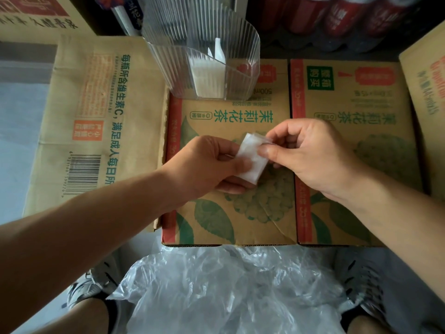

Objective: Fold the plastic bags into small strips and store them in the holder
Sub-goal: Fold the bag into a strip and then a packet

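Left grip (207, 165), right grip (310, 153): both pinching folded bag (251, 162); carton (279, 109) label: 茉莉花茶, 500ml

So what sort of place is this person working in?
Probably a storeroom or stock corner. Cardboard drink cartons serve as the worktop, packs of red-labelled bottles stand behind them, and loose plastic bags lie heaped by the person's shoes.

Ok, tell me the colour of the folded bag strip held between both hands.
White, slightly translucent. The folded strip shows best in the head view, pinched by the left hand and right hand.
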Tool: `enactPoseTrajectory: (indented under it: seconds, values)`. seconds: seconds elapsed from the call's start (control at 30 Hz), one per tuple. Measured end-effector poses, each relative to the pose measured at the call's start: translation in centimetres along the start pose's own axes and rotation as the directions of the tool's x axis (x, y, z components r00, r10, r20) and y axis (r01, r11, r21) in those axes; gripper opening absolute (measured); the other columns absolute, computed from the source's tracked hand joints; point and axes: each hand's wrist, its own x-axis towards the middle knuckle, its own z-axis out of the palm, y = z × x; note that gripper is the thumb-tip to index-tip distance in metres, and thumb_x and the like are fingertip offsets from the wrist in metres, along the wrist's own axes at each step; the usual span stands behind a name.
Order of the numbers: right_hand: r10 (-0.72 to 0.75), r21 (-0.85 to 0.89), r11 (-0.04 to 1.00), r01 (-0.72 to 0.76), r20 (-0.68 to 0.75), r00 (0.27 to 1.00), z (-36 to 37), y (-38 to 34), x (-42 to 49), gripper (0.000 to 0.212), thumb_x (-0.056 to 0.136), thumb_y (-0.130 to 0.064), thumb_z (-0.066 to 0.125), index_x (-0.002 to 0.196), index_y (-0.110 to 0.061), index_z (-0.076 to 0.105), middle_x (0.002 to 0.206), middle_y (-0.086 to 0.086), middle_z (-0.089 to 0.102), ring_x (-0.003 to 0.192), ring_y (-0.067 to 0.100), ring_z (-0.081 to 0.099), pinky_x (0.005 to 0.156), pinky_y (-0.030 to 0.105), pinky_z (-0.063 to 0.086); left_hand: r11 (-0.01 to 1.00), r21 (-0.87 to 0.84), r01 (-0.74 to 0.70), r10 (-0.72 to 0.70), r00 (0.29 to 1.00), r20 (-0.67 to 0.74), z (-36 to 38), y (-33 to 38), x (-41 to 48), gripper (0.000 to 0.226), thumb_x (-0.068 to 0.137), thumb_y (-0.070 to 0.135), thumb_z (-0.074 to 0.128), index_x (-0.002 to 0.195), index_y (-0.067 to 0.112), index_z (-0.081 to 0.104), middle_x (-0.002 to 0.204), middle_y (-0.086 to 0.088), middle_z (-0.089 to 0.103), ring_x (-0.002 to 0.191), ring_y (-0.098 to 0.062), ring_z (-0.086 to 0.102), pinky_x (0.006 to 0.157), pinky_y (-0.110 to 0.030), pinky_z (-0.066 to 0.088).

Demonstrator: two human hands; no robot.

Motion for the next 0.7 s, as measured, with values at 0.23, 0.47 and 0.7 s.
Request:
enactPoseTrajectory:
  seconds: [0.23, 0.47, 0.7]
  values:
    - [-0.01, -0.045, 0.999, 0.013, 0.08, 0.997, 0.0, 0.1, 0.0, 0.012, 0.083, -0.015, 0.084, 0.087, -0.022, 0.075, 0.081, -0.001, 0.075, 0.07, 0.015, 0.069, 0.071, 0.042, 0.06, 0.999, -0.033, -0.037, 0.037, 0.999, 0.01, 0.1, 0.0, 0.1, 0.023, 0.091, 0.012, 0.071, 0.112, 0.004, 0.073, 0.112, -0.025, 0.072, 0.094, -0.023, 0.069, 0.088, -0.041, 0.06]
    - [-0.512, -0.474, 0.744, 0.472, 0.049, 0.857, 0.0, -0.3, -1.7, 0.027, 0.082, -0.03, 0.083, 0.096, -0.01, 0.072, 0.103, 0.004, 0.06, 0.087, 0.019, 0.059, 0.071, 0.033, 0.052, 0.957, -0.282, 0.063, -0.071, 0.997, -0.018, -0.2, 0.1, 0.7, 0.024, 0.095, 0.002, 0.061, 0.117, 0.003, 0.07, 0.106, -0.016, 0.075, 0.086, -0.02, 0.073, 0.083, -0.038, 0.063]
    - [-0.594, -0.63, 0.493, 0.601, 0.261, 0.761, 1.0, 1.2, -1.6, 0.032, 0.079, -0.023, 0.088, 0.096, -0.002, 0.072, 0.105, 0.012, 0.066, 0.096, 0.032, 0.06, 0.079, 0.049, 0.053, 0.897, -0.418, 0.143, -0.132, 0.99, 0.056, -0.5, 0.7, 0.8, 0.024, 0.09, 0.005, 0.06, 0.111, 0.009, 0.073, 0.1, -0.011, 0.076, 0.086, -0.022, 0.075, 0.09, -0.041, 0.059]
